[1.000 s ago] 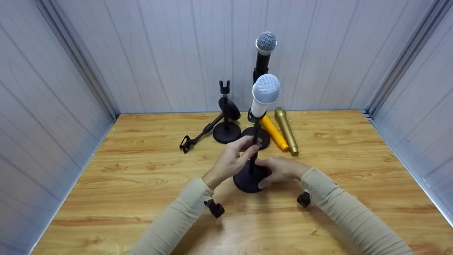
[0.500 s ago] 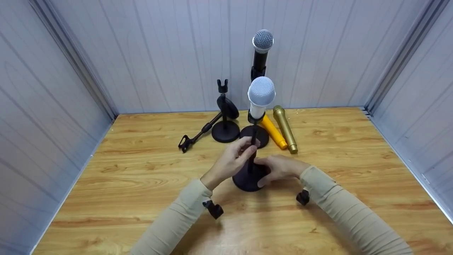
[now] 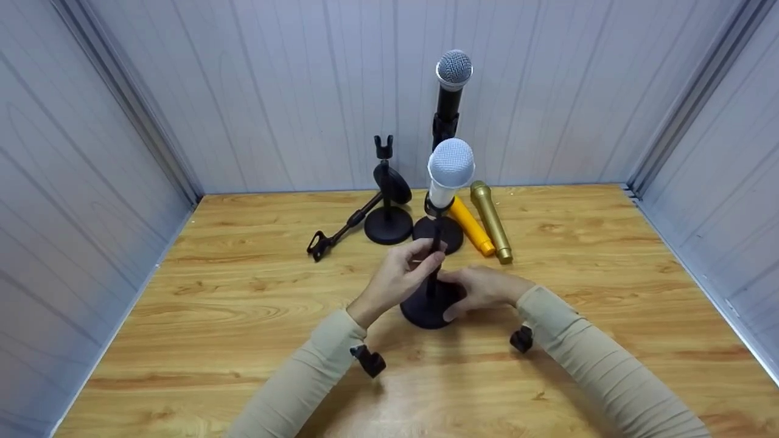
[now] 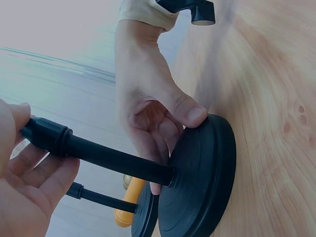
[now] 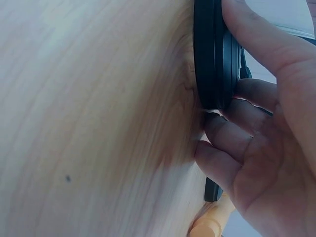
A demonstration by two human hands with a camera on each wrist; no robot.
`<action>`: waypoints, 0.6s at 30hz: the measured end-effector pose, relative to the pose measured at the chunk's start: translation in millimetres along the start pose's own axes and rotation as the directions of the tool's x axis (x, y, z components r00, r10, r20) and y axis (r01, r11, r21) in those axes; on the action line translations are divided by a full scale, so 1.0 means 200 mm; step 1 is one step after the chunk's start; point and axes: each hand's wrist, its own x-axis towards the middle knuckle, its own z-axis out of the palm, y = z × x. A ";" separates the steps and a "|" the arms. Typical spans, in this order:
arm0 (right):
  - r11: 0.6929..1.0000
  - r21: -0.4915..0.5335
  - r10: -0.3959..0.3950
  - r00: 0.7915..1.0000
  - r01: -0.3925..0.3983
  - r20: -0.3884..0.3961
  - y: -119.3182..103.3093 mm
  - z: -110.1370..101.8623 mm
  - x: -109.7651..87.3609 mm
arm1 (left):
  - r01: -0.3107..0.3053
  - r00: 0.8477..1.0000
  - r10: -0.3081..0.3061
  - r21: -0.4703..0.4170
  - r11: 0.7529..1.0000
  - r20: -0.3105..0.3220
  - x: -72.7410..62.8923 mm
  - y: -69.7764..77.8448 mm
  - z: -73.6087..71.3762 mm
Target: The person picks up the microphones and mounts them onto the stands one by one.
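Note:
A white microphone [image 3: 451, 164] sits head-up in the clip of a black desk microphone stand [image 3: 420, 307] at mid-table. My left hand [image 3: 398, 272] holds the stand's pole between thumb and fingers. In the left wrist view, those fingers lie around the thicker collar [image 4: 47, 136] on the pole. My right hand [image 3: 484, 291] grips the right side of the round base, its thumb [image 4: 190, 111] on the rim. In the right wrist view, the other fingers [image 5: 222, 158] curl by the base [image 5: 212, 59], close to the tabletop.
Behind stands a second stand [image 3: 439, 234] with a black microphone [image 3: 451, 91] in it. An orange microphone [image 3: 471, 228] and a gold microphone [image 3: 493, 225] lie to its right. To the left are an upright bare stand [image 3: 387, 225] and a toppled stand [image 3: 350, 226]. Panelled walls enclose the table.
The white microphone's head has dropped slightly in the head view, and my left hand on the pole is a touch lower. My right hand keeps its grip on the base.

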 end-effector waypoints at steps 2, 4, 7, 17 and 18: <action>1.000 0.001 0.002 1.000 -0.002 0.000 0.00 0.00 0.00 | -0.012 1.000 0.012 -0.010 1.000 -0.002 0.00 0.00 0.00; 1.000 -0.005 0.004 1.000 -0.004 -0.003 0.00 0.00 0.00 | -0.027 1.000 0.027 -0.001 1.000 -0.006 0.00 -0.01 0.00; 1.000 -0.006 -0.006 1.000 0.006 -0.008 0.00 0.00 0.00 | -0.036 0.999 0.037 0.026 0.999 -0.028 0.00 -0.02 0.00; 0.999 -0.008 -0.050 0.999 0.050 -0.018 0.00 0.00 0.00 | -0.038 0.998 0.040 0.038 0.999 -0.053 -0.01 -0.01 0.02; 0.998 -0.014 -0.061 0.998 0.061 -0.021 0.00 0.00 0.00 | -0.037 0.998 0.039 0.036 0.999 -0.054 -0.01 -0.01 0.02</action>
